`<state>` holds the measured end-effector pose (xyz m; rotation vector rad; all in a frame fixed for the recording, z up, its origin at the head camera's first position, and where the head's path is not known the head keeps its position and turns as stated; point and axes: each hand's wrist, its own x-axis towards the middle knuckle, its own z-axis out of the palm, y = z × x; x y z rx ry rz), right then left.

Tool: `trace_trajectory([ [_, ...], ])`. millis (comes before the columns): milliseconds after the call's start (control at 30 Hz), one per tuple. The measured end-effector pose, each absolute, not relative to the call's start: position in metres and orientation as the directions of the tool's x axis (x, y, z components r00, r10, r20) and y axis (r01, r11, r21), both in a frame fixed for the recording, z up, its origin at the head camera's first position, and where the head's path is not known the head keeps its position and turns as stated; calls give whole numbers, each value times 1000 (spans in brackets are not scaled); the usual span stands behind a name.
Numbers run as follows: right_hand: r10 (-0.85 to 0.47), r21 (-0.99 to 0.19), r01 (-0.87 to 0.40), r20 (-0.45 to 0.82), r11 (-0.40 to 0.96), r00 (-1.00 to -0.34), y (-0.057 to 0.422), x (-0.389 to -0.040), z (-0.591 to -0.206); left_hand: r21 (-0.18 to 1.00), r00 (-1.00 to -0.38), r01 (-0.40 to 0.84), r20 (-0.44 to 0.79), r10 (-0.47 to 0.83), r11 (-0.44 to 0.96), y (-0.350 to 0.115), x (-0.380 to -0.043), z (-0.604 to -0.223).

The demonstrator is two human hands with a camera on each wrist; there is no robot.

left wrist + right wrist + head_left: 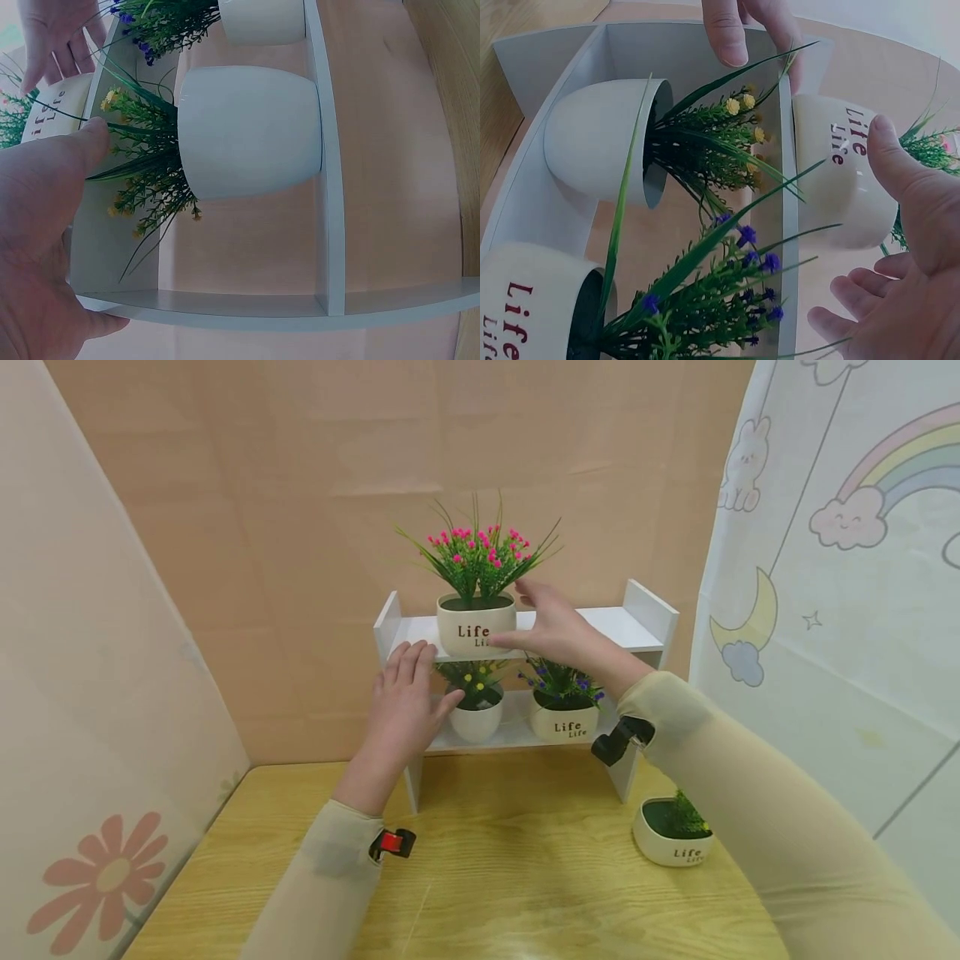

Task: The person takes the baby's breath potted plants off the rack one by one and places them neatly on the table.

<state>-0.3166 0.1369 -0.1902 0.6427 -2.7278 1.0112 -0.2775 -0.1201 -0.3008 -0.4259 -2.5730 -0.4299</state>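
Note:
On the upper board of a white two-tier shelf stands a cream oval pot with pink flowers, printed "Life". My right hand is at this pot's right side, thumb across its front, the other fingers spread and apart from it in the right wrist view. My left hand rests at the shelf's upper left front corner, fingers fairly straight, thumb pointing right below the board. Beneath, the lower board holds a white round pot with yellow flowers and a cream pot with purple flowers.
A third cream "Life" pot with green foliage stands on the wooden table at the right, partly behind my right sleeve. Printed cloth walls flank both sides, and a plain peach cloth hangs behind the shelf.

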Motion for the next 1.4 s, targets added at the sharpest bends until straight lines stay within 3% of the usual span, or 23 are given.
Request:
trace_trajectory([
  [1400, -357, -655, -439, 266, 615, -896, 112, -329, -192, 217, -830, 374, 513, 220, 902, -121, -282, -302],
])
